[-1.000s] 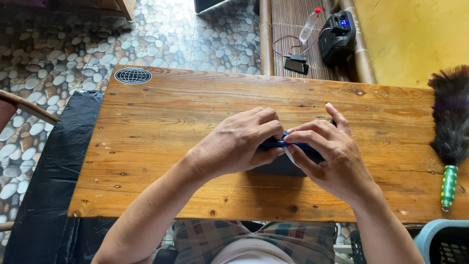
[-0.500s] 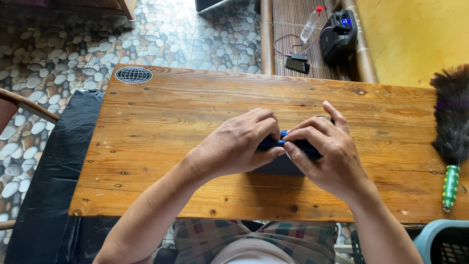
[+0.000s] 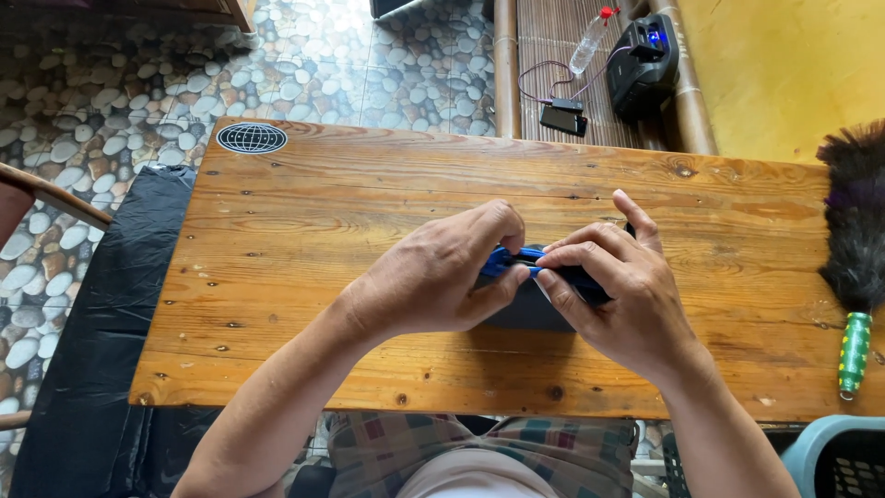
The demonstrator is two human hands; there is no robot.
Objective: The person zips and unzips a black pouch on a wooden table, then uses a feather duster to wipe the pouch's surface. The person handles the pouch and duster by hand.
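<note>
Item: small blue piece [image 3: 521,256], worktop [image 3: 304,240] centre. I am seeing left hand [image 3: 433,277] and right hand [image 3: 627,290] both pinching it over a dark object [image 3: 530,309]; handling is looking mid-way, nothing set down at 6 o'clock

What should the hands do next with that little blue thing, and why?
Probably keep pinching and pull the blue piece slightly apart. Both the left hand and right hand grip it by the fingertips above a dark object on the wooden table.
</note>
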